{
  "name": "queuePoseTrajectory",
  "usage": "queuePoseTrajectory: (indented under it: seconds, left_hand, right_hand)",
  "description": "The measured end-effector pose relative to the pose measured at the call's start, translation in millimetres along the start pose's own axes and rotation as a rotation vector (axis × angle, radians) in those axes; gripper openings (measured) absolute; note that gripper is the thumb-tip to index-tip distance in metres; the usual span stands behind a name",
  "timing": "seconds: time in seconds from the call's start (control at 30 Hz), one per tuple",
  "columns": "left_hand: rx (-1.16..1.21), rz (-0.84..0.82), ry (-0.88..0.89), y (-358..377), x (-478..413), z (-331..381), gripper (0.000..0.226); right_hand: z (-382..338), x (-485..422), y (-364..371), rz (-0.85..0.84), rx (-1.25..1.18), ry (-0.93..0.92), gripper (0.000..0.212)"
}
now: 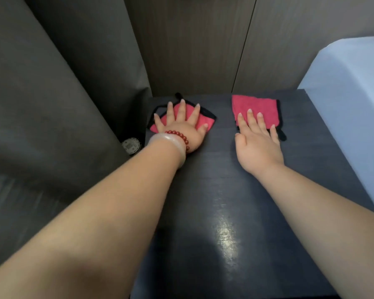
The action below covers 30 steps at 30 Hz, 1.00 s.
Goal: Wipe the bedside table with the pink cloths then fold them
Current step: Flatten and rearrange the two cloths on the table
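**Both hands flat on the cloths at the back of the table**

A dark grey curtain (52,104) hangs at the far left, with a small round object (130,145) on the floor at its foot, too blurred to name. Next comes the left hand (181,128), wearing a red bead bracelet (179,137) and a pale bangle (168,141) at the wrist. Its fingers are spread wide and straight, pressing down on the left cloth (206,120) and gripping nothing. That cloth lies bunched at the back left corner of the dark table (203,212), and the spread fingers probably serve to pin it so it slides with the palm.

Further right, the right hand (257,145) also lies open. Its straight fingers rest on the near edge of the right cloth (259,105), which lies flatter near the back edge, apart from the other cloth. Only the fingers cover it, so the hold looks lighter here. One cloth under each hand suggests wiping with both at once, most likely from the back towards the front, and the folding is not yet done.

A wood wall panel (192,50) stands behind the table, and a pale bed (354,104) touches its right side
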<state>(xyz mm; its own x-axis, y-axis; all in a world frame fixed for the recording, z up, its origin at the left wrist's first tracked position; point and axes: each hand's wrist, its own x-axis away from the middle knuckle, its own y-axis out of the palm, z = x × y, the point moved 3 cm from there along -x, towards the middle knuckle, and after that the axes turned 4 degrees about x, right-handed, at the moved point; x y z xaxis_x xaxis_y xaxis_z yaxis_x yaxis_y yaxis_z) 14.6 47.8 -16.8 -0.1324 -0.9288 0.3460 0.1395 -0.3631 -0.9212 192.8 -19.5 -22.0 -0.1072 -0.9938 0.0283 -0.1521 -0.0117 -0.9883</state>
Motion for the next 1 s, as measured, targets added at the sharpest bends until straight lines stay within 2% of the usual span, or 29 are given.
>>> queuePoseTrajectory:
  seconds: [0.17,0.23,0.4,0.47,0.6,0.67,0.73,0.83,0.87,0.9,1.0]
  left_hand:
    - [-0.073,0.112,0.29,52,133,11,0.066]
    - [-0.1,0.1,0.344,52,143,-1,0.066]
    - [-0.018,0.017,0.057,23,74,-13,0.065]
    - [-0.044,0.035,0.116,38,99,0,0.064]
    - [-0.101,0.09,0.438,80,211,11,0.066]
    - [-0.122,0.07,0.502,81,221,-1,0.066]
    - [-0.142,0.02,0.442,69,192,-10,0.067]
    - [-0.074,-0.009,0.193,53,159,-11,0.066]
    - [-0.067,-0.006,0.168,56,166,-5,0.066]
    - [-0.085,-0.009,0.187,65,182,2,0.066]
    - [-0.131,0.019,0.398,95,255,17,0.066]
  right_hand:
    - [-1,0,-1,0.003,-0.022,0.0,0.057]
    - [0,-1,-1,0.012,-0.02,0.001,0.058]
    - [1,-2,-1,-0.006,-0.014,-0.014,0.059]
    - [2,0,-1,-0.027,-0.023,-0.031,0.058]
    - [5,4,-4,-0.05,-0.062,-0.078,0.057]
    - [5,6,-5,-0.043,-0.071,-0.091,0.057]
    - [4,7,-5,-0.042,-0.078,-0.106,0.057]
    - [6,18,-6,-0.054,-0.044,-0.145,0.058]
    - [8,24,-6,-0.06,-0.018,-0.165,0.059]
    - [9,30,-5,-0.069,0.007,-0.188,0.059]
    - [10,43,-1,-0.075,0.076,-0.24,0.061]
